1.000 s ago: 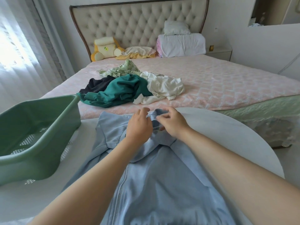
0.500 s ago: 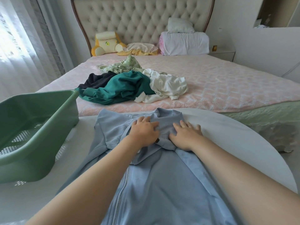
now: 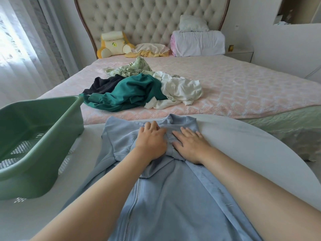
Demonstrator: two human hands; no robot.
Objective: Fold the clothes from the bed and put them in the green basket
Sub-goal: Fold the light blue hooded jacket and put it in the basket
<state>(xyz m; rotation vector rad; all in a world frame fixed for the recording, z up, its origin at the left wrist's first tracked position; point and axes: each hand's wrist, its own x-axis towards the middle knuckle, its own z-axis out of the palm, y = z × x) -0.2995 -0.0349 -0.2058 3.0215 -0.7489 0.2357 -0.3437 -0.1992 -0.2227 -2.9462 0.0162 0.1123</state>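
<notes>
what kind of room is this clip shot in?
A home bedroom, most likely. There is a large bed with a tufted headboard, pillows and a stuffed toy at its head, a curtained window beside it, and loose clothes heaped on the cover.

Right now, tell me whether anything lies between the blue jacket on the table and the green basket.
Nothing visible does. The blue jacket lies flat under the left hand and right hand; the green basket stands open just to its left, with only bare white table between them.
</notes>
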